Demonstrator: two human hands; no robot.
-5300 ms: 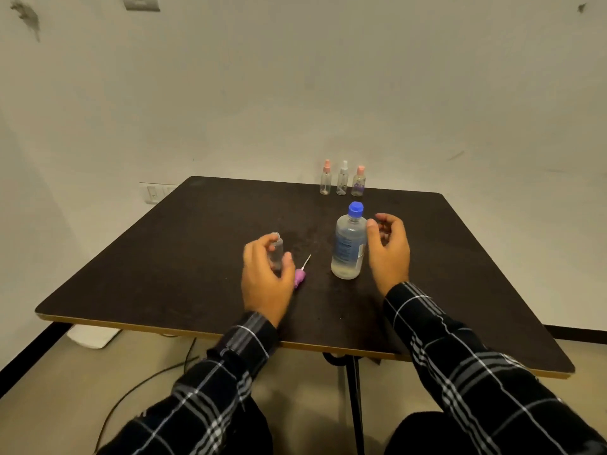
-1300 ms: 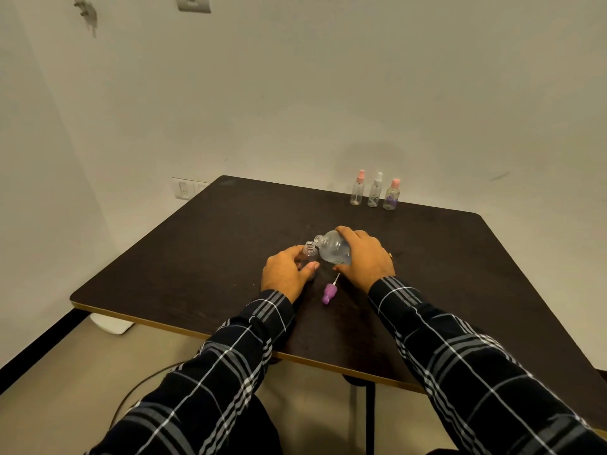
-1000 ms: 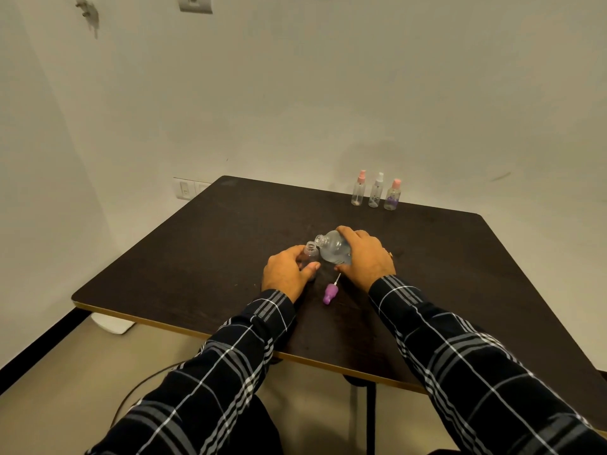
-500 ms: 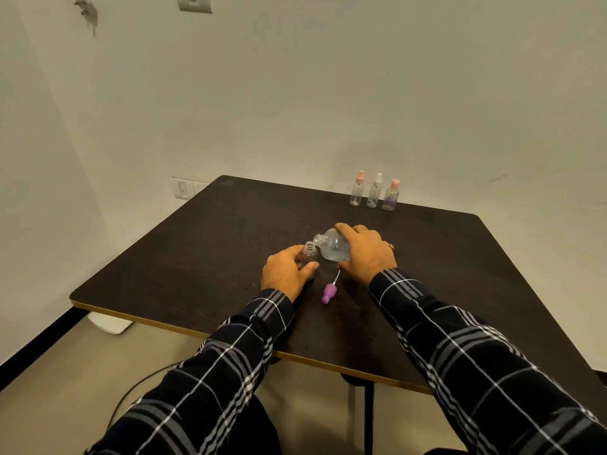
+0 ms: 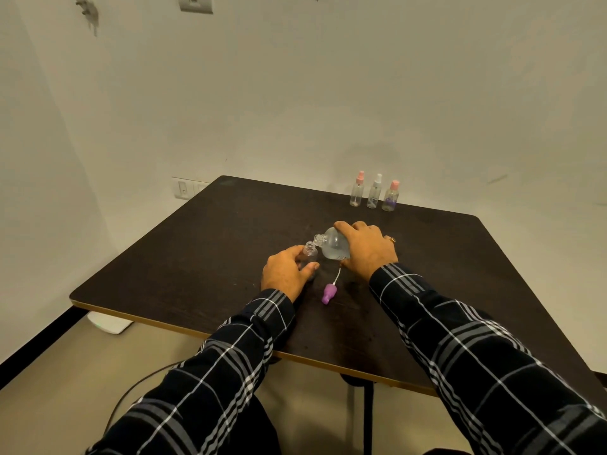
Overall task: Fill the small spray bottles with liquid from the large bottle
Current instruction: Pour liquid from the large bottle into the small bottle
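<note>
My left hand (image 5: 288, 273) grips a small clear spray bottle (image 5: 309, 252) that stands upright on the dark table (image 5: 197, 257) with its top off. My right hand (image 5: 368, 249) holds the large clear bottle (image 5: 331, 246), uncapped and tipped to the left, its mouth right above the small bottle's opening. The small bottle's purple spray top (image 5: 329, 293) with its white tube lies on the table between my wrists.
Three small spray bottles (image 5: 374, 193) with pink and white tops stand in a row at the table's far edge. A wall runs close behind the table. A cable and a white device (image 5: 108, 323) lie on the floor at the left.
Over five seconds the large bottle lost its blue cap and went from upright to tipped over the small bottle. In the last second both hands barely moved.
</note>
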